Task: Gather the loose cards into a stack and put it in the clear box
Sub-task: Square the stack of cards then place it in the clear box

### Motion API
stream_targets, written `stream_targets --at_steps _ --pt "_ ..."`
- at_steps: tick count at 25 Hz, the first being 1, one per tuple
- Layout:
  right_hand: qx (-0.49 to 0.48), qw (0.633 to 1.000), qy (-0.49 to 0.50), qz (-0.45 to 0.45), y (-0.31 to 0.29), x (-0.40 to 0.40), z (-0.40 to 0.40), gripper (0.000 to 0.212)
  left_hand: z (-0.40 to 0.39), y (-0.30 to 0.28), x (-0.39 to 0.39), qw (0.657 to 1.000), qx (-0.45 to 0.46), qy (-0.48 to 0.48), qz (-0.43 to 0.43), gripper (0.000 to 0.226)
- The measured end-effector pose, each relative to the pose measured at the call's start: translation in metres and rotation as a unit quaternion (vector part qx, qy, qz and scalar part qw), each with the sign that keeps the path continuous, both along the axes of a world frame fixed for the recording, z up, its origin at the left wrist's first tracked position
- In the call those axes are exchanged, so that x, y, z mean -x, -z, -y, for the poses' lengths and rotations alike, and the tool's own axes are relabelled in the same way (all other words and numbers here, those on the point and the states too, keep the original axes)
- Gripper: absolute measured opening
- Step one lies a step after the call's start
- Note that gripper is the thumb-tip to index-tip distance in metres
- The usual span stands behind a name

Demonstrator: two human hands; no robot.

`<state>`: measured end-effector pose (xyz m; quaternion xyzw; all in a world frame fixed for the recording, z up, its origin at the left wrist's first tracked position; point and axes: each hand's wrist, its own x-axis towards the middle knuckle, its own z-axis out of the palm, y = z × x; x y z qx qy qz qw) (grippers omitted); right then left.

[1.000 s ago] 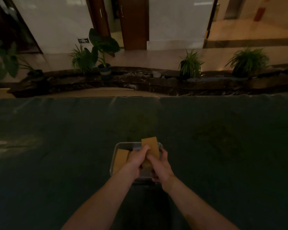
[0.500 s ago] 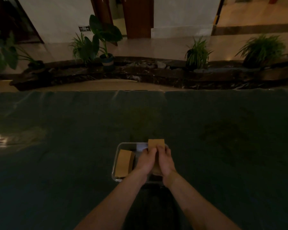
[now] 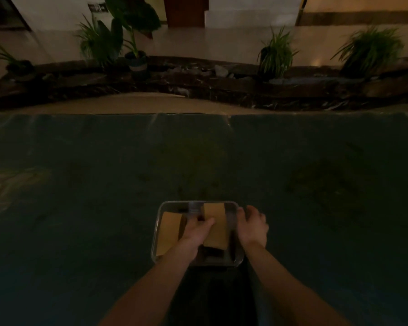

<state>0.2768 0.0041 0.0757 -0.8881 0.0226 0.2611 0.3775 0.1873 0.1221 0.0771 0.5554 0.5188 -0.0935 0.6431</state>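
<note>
A clear box (image 3: 167, 204) sits on the dark green table near its front edge. Inside, a tan card stack (image 3: 216, 225) lies in the right half, and a second tan stack (image 3: 169, 231) leans in the left half. My left hand (image 3: 196, 231) reaches into the box with its fingers on the left side of the right stack. My right hand (image 3: 252, 223) rests on the outside of the box's right wall, fingers curled over the rim, apart from the cards.
The dark green table (image 3: 80, 196) spreads wide to both sides and ahead. Beyond its far edge runs a dark stone planter ledge (image 3: 222, 88) with several potted plants (image 3: 137, 55). The light is dim.
Both hands held the right stack upright over the box; now it lies lower inside. My right hand let go and moved to the box's right wall. My left hand stays on the stack.
</note>
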Motion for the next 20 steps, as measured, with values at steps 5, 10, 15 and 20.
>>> stream_targets --at_steps 5,10,15,20 --pt "-0.075 0.992 -0.012 -0.098 0.028 -0.008 0.02 0.027 0.005 0.027 -0.017 0.999 0.005 0.007 -0.032 0.049" --pt "-0.12 0.987 0.009 -0.11 0.04 -0.011 0.024 0.013 0.017 0.054 -0.017 0.998 -0.044 -0.035 -0.036 0.037" --pt "-0.109 0.991 0.004 -0.074 0.045 -0.009 0.023 0.023 0.03 0.058 -0.022 0.987 -0.155 0.004 -0.029 0.019" --pt "-0.116 0.99 0.001 -0.085 0.042 -0.009 0.024 0.02 0.046 0.056 -0.031 0.979 -0.183 0.042 -0.081 0.024"
